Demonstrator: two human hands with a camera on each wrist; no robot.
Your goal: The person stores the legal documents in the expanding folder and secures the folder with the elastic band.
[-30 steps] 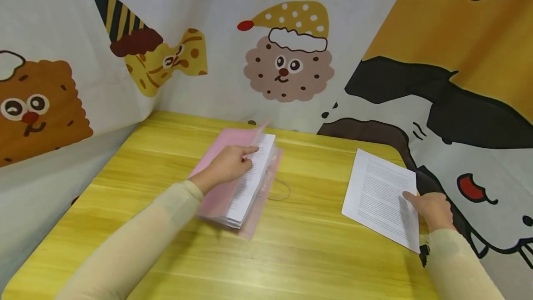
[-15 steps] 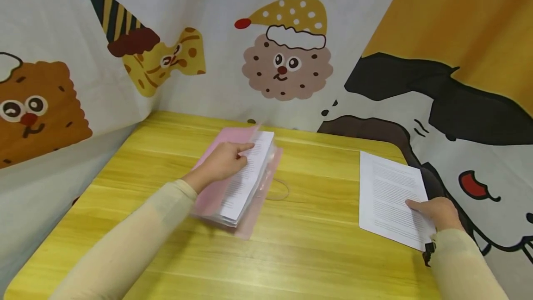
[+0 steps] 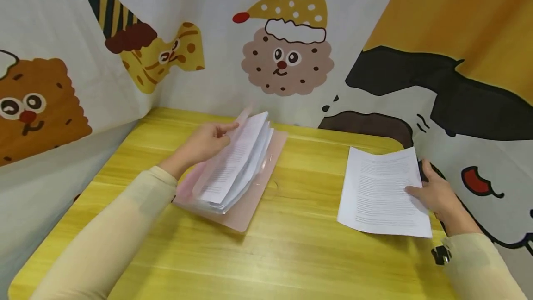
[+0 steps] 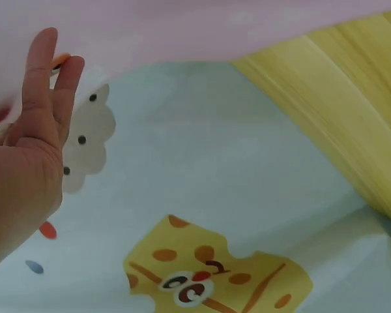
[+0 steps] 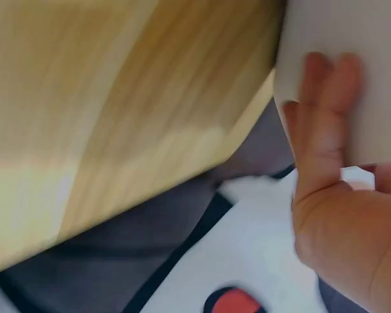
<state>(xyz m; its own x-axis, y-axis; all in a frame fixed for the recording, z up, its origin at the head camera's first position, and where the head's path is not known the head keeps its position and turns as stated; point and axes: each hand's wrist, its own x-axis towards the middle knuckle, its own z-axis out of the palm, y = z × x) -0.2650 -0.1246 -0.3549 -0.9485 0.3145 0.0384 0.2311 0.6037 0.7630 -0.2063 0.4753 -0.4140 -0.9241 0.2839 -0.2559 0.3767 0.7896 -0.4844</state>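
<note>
Backdrop, white printed fabric (image 3: 225, 91): hung behind and to both sides, decorated with cartoon biscuits, a bow-shaped cheese and a large animal figure. Desk, yellow wood-grained (image 3: 300, 263): set before the backdrop, its right edge shown also in the right wrist view. Sleeves, cream fabric (image 3: 104, 240): one worn on each forearm. Folder, translucent pink plastic (image 3: 255, 193): placed left of centre towards the far side of the desk, its back cover laid on the surface, its front cover lifted at a tilt. Sheet, white rectangular paper printed with dark lines of text (image 3: 376, 193): held at the right side of the desk, well apart from the folder, its lower edge slightly bowed. Pages, white printed (image 3: 231, 168): contained in the folder, fanned and partly overlaid by the lifted cover. Left hand (image 3: 204, 142): partly closed, the front cover held between thumb and fairly straight fingers. Right hand (image 3: 437, 196): closed to a pinch, the sheet gripped at its right edge, thumb on the printed face, fingers behind. Object, small and black (image 3: 440, 254): positioned beside the right cuff, its kind not discernible.
</note>
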